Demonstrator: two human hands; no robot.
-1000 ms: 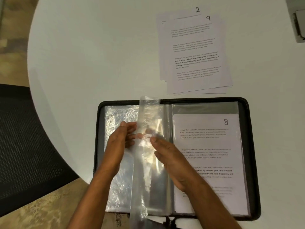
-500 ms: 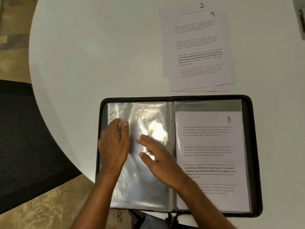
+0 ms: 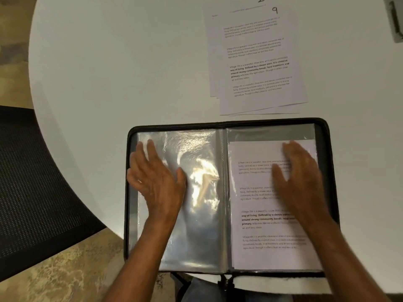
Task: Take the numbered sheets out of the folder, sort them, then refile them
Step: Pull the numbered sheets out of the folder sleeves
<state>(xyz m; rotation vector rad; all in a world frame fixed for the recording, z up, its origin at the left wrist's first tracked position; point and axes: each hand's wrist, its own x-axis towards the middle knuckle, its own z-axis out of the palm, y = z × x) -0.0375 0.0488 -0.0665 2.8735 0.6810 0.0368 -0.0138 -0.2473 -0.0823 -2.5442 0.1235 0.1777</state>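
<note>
A black zip folder lies open near the table's front edge. Its left page is a clear plastic sleeve with no sheet in it. My left hand rests flat on that sleeve with straight fingers. The right page holds a printed sheet inside a sleeve; my right hand, blurred, lies flat over its upper part and hides its number. Behind the folder lies a loose pile of printed sheets, the top one marked 9, with one marked 2 peeking out above it.
The white round table carries everything. A black mesh chair stands at the left beside the table. A grey object sits at the far right corner. Patterned floor shows below the table's edge.
A clear sleeve that stood upright was turned over and laid flat on the left. My right hand then moved from the left sleeve across to the sheet on the right.
</note>
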